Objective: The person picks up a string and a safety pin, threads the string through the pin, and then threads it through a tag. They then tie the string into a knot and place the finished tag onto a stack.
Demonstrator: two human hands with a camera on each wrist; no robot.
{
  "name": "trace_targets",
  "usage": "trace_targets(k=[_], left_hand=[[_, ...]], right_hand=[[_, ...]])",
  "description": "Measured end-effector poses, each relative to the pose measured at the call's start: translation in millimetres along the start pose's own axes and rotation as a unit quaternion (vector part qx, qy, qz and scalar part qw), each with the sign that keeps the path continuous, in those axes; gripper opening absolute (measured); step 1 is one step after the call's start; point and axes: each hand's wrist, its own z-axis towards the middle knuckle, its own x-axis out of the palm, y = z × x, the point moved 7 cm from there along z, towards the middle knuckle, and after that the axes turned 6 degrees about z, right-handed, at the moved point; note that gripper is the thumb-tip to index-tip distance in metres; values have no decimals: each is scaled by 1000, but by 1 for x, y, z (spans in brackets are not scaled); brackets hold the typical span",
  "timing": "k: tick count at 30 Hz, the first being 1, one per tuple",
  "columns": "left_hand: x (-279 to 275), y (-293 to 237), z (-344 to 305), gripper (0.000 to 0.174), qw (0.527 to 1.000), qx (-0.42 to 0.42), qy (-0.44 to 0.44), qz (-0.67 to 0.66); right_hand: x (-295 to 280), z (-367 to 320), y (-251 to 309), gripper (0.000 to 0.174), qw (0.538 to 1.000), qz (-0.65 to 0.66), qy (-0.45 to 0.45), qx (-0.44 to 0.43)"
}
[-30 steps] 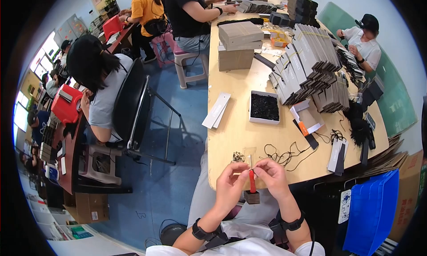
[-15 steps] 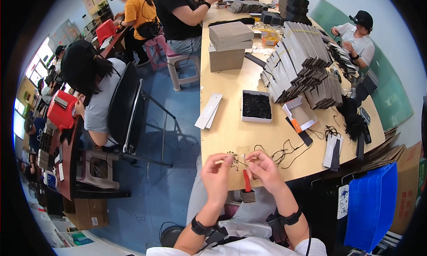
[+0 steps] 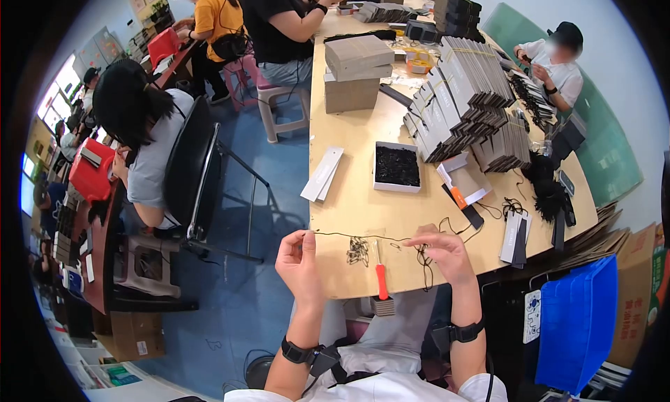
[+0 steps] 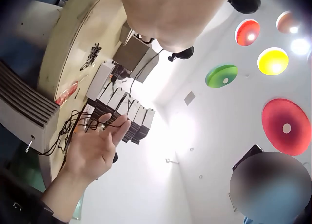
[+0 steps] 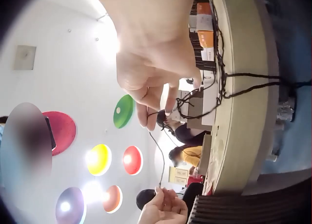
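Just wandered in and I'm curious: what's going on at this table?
Someone is handling a dark cord. Their left hand pinches it, and it stretches across to their right hand. A red-handled tool lies at the near edge of the table, beside a small tangle of dark loops. Farther back sits an open white box of black pieces.

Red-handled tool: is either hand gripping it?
No, the red-handled tool lies on the table, while dark cord runs between the left hand and the right hand.
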Motion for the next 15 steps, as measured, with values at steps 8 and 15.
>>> trace_targets(k=[8,15], left_hand=[[0,-12,-13,11,1000,27,-13,1],[24,-17,-48,3,976,98,155,116]], right_hand=[[10,1,27,20,982,-124,-96,-105],[34,-6,39,7,943,-296,-81,-133]])
